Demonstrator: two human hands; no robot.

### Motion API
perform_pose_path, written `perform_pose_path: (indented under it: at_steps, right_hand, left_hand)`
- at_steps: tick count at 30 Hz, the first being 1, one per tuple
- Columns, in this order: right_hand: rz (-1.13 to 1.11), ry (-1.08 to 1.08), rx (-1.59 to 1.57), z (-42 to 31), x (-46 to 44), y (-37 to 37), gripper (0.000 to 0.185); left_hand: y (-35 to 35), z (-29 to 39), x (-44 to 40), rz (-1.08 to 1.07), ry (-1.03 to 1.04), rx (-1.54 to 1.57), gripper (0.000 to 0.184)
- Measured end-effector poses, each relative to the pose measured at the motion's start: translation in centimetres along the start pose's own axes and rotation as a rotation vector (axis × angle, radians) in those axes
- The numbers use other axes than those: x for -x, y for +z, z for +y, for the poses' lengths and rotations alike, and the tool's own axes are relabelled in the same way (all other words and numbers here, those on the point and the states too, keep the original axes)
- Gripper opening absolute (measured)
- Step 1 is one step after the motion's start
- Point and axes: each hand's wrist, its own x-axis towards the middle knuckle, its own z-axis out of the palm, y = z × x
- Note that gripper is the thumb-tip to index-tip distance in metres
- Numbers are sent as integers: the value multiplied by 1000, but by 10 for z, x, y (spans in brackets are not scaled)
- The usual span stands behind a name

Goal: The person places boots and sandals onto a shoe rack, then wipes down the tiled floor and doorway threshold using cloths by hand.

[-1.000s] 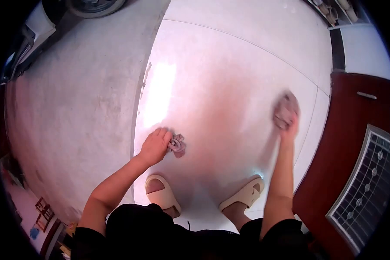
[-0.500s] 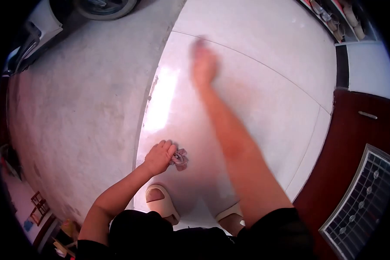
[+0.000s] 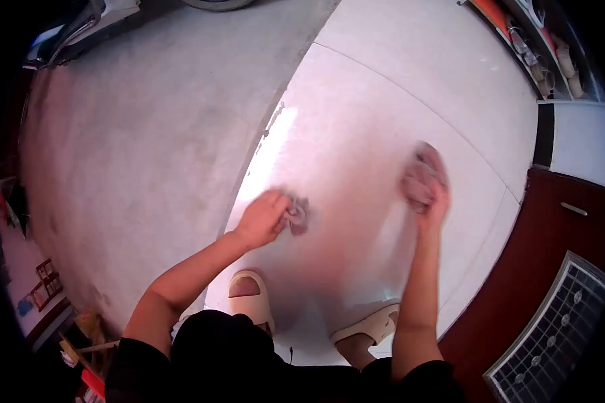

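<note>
At the bottom of the frame, black clothing is being worn, and two pale sandals are being stood in, set apart on the light floor. Just above the sandal at left, in the middle of the frame, a small crumpled cloth is being pinched between the bent fingers of the left hand; it is being held out to the right of the fingertips, its loose end drooping toward the lower edge. Farther out, right of centre, a larger bunched cloth is being grasped by the right hand, whose fingers are being partly hidden and blurred. This cloth is being carried to the upper left of the fingers, its long axis running roughly up and down the frame. The two cloths are being kept well apart, each nearest its own hand; whether the larger one is being pressed on the floor cannot be told. At right, a dark red door is being shown beside the floor. Beyond, footwear is being held on a rack at upper right, and part of a wheel is being cut off by the top edge.
</note>
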Motion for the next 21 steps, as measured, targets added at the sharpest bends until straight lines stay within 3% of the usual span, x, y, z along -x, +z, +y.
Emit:
perform_pose_path:
  at_steps: [1,3,5,7,8,9,11,14,15,16,18,19,20,21]
  right_hand:
    - [334,-102,179,-16,-1,-42,44]
    - [718,-363,391,-20,-28,-158,35]
    - [814,-255,771,-18,-60,-237,30]
    - [1011,-307,1563,-21,-78,-186,24]
    - [1090,-143,1577,-23,-101,-131,18]
    - [1052,-329,1680,-6,-129,-116,17]
    - [947,-600,1562,21,-186,-80,22]
    - [778,-284,1332,33,-215,34,35]
    - [654,-361,1349,55,-228,50,40]
    - [433,-602,1493,75,-229,71,44]
    - [111,-237,1206,100,-220,132,35]
    - [-411,-111,1186,109,-213,154,27]
    - [-575,387,726,77,-163,191,20]
    - [-757,429,264,108,-143,198,32]
  left_hand:
    - [-6,2,-9,74,-22,14,39]
    - [-11,-7,-28,175,56,-31,38]
    - [-8,-23,-44,147,176,-91,39]
    - [-4,-37,-51,158,276,-103,39]
    - [-2,-41,-54,161,322,-110,39]
    - [1,-44,-56,169,331,-112,40]
    - [4,-48,-55,180,343,-120,41]
    - [5,-49,-56,159,337,-106,43]
    - [4,-47,-58,162,347,-104,43]
    - [4,-47,-59,166,343,-108,44]
    - [8,-48,-57,174,335,-125,45]
    - [8,-47,-55,173,322,-131,46]
    - [9,-46,-56,169,316,-135,46]
    - [8,-47,-57,157,319,-137,47]
